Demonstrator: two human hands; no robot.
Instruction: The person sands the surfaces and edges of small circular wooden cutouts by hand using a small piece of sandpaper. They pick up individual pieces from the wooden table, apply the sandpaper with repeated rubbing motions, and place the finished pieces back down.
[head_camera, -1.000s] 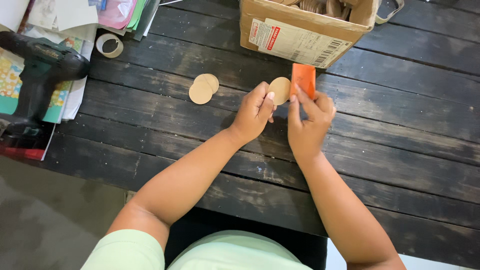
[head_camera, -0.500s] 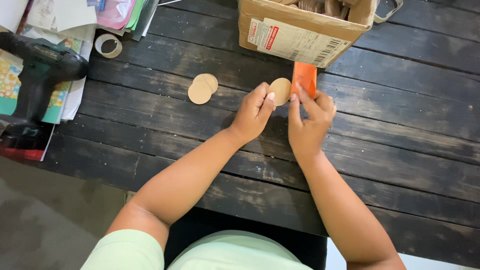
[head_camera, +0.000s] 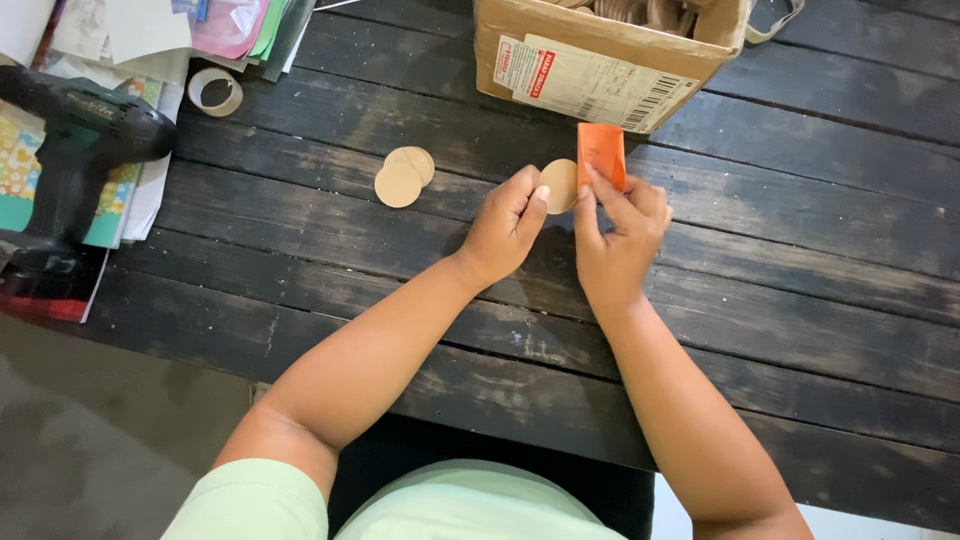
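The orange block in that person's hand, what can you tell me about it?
The orange block is a small, flat-sided rectangle, matte, possibly foam or a sanding pad; the material is unclear. The right hand grips its lower end with the fingertips, so it points away from the person, toward the cardboard box. Its left edge sits against the tan wooden disc pinched in the left hand, above the dark plank table.

wooden discs: 3 | orange block: 1 | cardboard box: 1 | drill: 1 | tape roll: 1
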